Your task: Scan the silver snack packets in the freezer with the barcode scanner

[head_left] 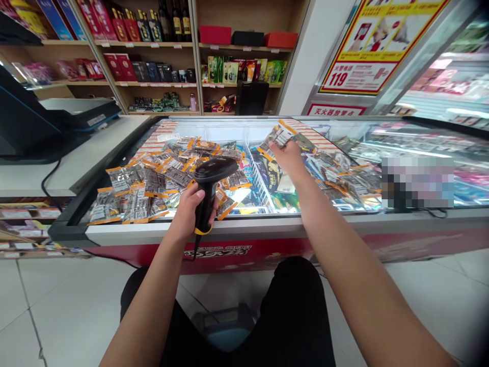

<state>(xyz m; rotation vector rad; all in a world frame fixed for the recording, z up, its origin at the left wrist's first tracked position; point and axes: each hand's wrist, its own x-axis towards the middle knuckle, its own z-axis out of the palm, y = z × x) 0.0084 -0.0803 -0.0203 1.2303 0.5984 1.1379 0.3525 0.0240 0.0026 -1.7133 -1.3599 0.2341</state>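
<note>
Two hands are working over a chest freezer (267, 224) whose glass lid is serving as a table. Nearest, the left hand (190, 210) is wrapping its fingers fully around the grip of a black scanner (211, 186), thumb side up, no gap showing. The scanner is standing roughly upright with its head tilting forward and down toward the packets (130, 191), which suits reading labels lying flat on the glass. A cord is hanging from the yellow-trimmed base of the grip, below the freezer's front edge.

Many grey packets with orange edges are lying spread across the left half of the lid, overlapping in a loose sheet; laid flat this way, each face is staying exposed upward. A second, smaller group (344, 176) is lying on the right half, well apart from the first, so the two lots are staying separate.

Farther out, the right hand (288, 155) is reaching over the middle of the lid and pinching one packet (278, 136) between thumb and fingers, lifting it clear of the glass. The remaining fingers are curling loosely; the hand is not spreading. The packet is sitting between the two groups, above the freezer's divider.

Beyond the freezer, shelves (171, 51) are carrying boxed goods, and a register (42, 122) is standing on a counter to the left.
</note>
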